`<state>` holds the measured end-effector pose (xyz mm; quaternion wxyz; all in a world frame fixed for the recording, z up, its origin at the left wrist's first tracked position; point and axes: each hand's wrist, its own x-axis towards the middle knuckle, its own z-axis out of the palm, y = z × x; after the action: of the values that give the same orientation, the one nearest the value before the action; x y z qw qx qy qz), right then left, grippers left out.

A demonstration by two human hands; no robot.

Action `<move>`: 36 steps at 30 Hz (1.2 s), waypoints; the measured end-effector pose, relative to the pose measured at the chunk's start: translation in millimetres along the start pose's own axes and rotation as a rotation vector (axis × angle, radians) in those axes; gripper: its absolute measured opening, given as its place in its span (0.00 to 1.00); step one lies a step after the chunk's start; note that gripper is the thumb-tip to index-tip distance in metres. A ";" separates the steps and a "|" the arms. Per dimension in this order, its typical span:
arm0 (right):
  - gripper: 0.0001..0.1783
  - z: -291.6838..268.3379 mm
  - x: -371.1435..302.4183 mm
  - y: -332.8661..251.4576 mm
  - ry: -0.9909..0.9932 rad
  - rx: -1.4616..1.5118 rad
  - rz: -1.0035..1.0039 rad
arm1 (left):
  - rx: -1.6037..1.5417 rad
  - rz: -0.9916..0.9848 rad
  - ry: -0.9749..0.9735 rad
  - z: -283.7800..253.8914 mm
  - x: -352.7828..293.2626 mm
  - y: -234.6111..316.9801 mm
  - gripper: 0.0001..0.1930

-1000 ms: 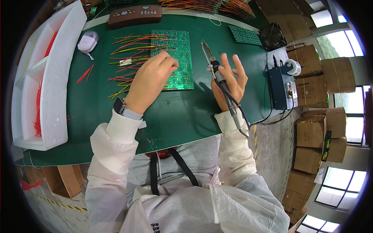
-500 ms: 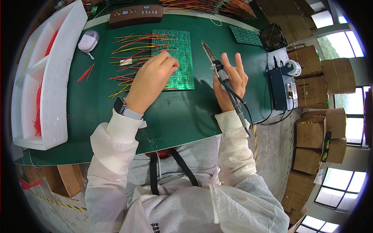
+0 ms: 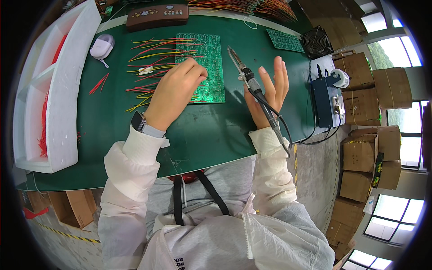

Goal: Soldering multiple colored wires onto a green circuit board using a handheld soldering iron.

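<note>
My left hand [image 3: 179,90] rests over the green circuit board panel [image 3: 215,67], its fingers curled in a pinch near the board's middle. Whatever is between those fingertips is hidden. Red and yellow wires [image 3: 155,54] lie in a row across the board's left edge, their loose ends on the green mat. To the right of the board, my right hand [image 3: 268,92] holds a soldering iron [image 3: 254,84] against the thumb side, with the other fingers stretched upward. The iron's tip points up and away, apart from the board.
A white foam tray [image 3: 63,108] with red wires stands at left. Near it lie an earbud case [image 3: 102,47] and loose red wires [image 3: 99,84]. A brown pencil case [image 3: 157,18] and wire bundles [image 3: 243,6] sit at the back. The soldering station [image 3: 327,103] and fan [image 3: 316,42] stand right.
The soldering iron's tip has swung slightly left, and my right fingers have straightened and shifted a little right. My left hand has stayed almost still over the board.
</note>
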<state>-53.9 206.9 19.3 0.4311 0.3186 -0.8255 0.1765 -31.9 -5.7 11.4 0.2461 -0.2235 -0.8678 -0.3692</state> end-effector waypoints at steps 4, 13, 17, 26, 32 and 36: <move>0.34 -1.2 0.0 -2.3 0.012 0.035 0.075 | -0.002 -0.005 0.003 -0.5 -0.3 0.1 0.05; 0.20 3.1 -14.6 3.6 0.142 0.394 0.330 | 0.005 -0.018 0.002 -0.2 -0.1 0.4 0.05; 0.16 3.0 -16.8 1.7 0.138 0.578 0.623 | 0.067 0.012 -0.008 -1.7 -0.8 0.4 0.05; 0.16 7.4 -9.5 -6.5 0.085 0.774 0.705 | 0.126 0.063 0.040 -4.9 4.1 -1.7 0.05; 0.17 6.6 -8.6 -5.9 0.132 0.808 0.687 | -0.125 -0.143 0.049 -7.4 10.7 -3.4 0.03; 0.17 9.4 -12.5 -2.5 0.110 0.854 0.752 | -0.043 -0.106 0.054 1.4 15.9 -7.9 0.03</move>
<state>-52.5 204.4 3.7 0.2142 0.1391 -0.7139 0.6520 -49.2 -6.4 15.8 0.2447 -0.1726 -0.8634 -0.4061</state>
